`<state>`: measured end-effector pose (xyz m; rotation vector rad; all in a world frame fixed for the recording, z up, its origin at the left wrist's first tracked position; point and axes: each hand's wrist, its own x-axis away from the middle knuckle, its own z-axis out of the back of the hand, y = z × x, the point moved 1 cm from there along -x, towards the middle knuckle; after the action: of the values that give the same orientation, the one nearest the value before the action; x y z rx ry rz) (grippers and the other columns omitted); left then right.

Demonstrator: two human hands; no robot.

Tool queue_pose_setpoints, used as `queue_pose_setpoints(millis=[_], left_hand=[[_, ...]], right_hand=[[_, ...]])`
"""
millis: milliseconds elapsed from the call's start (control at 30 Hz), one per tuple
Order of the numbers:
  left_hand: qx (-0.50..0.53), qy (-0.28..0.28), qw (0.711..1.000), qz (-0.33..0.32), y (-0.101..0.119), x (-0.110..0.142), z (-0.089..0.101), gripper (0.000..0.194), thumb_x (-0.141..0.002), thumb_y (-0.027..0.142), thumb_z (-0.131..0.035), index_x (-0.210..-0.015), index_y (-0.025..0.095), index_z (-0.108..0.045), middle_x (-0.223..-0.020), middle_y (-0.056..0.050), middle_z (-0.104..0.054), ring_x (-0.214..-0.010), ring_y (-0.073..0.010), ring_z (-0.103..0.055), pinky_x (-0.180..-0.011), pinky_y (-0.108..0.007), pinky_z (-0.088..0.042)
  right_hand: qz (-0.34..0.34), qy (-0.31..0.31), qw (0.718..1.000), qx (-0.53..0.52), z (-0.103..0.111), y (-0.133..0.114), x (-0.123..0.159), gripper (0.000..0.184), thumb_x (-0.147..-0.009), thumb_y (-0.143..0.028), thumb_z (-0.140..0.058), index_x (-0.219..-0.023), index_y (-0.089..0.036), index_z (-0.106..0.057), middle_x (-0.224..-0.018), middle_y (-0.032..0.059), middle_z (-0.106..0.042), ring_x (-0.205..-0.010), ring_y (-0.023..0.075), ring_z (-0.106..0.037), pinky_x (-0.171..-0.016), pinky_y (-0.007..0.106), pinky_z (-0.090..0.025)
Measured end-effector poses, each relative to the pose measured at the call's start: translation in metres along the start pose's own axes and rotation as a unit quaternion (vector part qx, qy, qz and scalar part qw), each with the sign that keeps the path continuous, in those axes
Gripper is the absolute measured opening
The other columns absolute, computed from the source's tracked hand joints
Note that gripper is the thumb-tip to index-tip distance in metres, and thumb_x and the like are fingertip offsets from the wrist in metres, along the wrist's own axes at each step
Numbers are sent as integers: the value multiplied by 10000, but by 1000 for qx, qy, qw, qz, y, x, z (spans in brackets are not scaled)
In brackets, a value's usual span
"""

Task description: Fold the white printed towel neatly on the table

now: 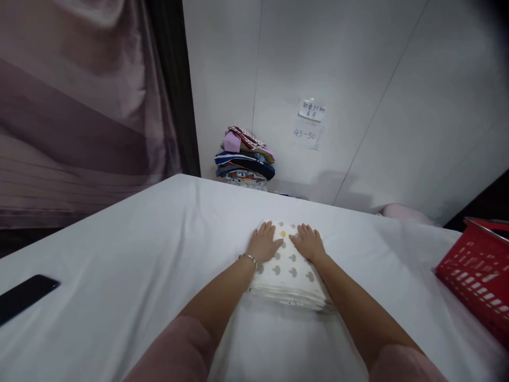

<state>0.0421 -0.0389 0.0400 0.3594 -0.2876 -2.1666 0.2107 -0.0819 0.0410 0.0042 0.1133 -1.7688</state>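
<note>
A folded white cloth with grey printed shapes and a small yellow figure lies in the middle of the white-covered table. Its near edge shows several stacked layers. My left hand rests flat on the cloth's far left part, fingers stretched and pointing away from me. On the far right part lies my right hand, also flat with its fingers spread. A bracelet circles my left wrist. Neither hand grips anything.
At the right edge stands a red plastic basket. A black flat object lies at the left. Beyond the table, a pile of folded fabrics rises by the wall with paper notes. A pinkish curtain hangs at the left.
</note>
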Motion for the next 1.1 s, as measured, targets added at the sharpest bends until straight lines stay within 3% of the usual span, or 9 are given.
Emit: queue_pose_setpoints(millis=[167, 400, 567, 700, 800, 900, 1000, 1100], left_hand=[[-38, 17, 999, -4, -12, 1, -18, 591, -907, 508, -282, -1403, 189, -313, -1527, -51, -213, -1405, -236, -146, -1103, -493, -214], [-40, 14, 999, 2, -11, 0, -15, 577, -906, 518, -277, -1397, 220, -324, -1530, -42, -207, -1403, -237, -159, -1096, -504, -216], [-32, 3, 999, 5, -12, 0, -14, 579, -904, 513, -268, -1402, 223, -317, -1533, -44, -193, -1407, -236, -143, -1084, -527, -223], [-28, -27, 999, 0, -12, -7, -7, 583, -897, 508, -277, -1402, 218, -308, -1538, -56, -171, -1411, -249, -130, -1070, -559, -233], [-29, -52, 998, -7, -6, -8, 1, 593, -882, 510, -330, -1386, 197, -337, -1529, -94, -190, -1405, -283, -150, -1069, -586, -206], [-30, -53, 997, -44, 4, 10, 6, 610, -871, 542, -374, -1380, 208, -350, -1520, -95, -225, -1403, -278, -162, -1097, -556, -168], [-23, -32, 991, -131, 11, 49, 8, 576, -888, 556, -359, -1374, 245, -365, -1491, -75, -305, -1385, -267, -224, -1109, -536, -162], [-9, -13, 991, -131, 8, 88, 6, 516, -917, 521, -333, -1355, 256, -398, -1466, -56, -360, -1376, -242, -260, -1120, -505, -166]], right_hand=[[-10, -8, 1000, -2, -17, 12, -4, 649, -930, -527, -261, -1428, -114, -303, -1508, 124, -254, -1389, 265, -181, -1106, 449, -77], [-2, -30, 999, -29, 2, 2, 0, 597, -933, -482, -307, -1395, -108, -359, -1489, 145, -292, -1378, 281, -217, -1096, 482, -127], [39, -50, 997, -49, 6, -10, 58, 534, -924, -484, -354, -1359, -184, -424, -1486, 118, -312, -1376, 270, -240, -1079, 487, -197], [98, -13, 992, -72, -3, -8, 122, 543, -947, -484, -288, -1381, -177, -402, -1488, 114, -303, -1387, 258, -221, -1101, 499, -169], [112, 25, 992, -59, -7, -2, 147, 530, -956, -467, -273, -1376, -176, -413, -1483, 100, -317, -1382, 248, -239, -1104, 486, -198], [121, 74, 989, -40, -11, -1, 152, 506, -957, -435, -295, -1371, -174, -424, -1474, 98, -335, -1373, 247, -261, -1101, 479, -220], [129, 110, 985, -34, -14, -2, 151, 497, -956, -427, -309, -1360, -170, -442, -1461, 103, -360, -1365, 252, -279, -1102, 478, -221], [141, 125, 981, -36, -17, -2, 151, 501, -956, -435, -310, -1356, -167, -448, -1454, 102, -372, -1361, 253, -286, -1104, 480, -215]])
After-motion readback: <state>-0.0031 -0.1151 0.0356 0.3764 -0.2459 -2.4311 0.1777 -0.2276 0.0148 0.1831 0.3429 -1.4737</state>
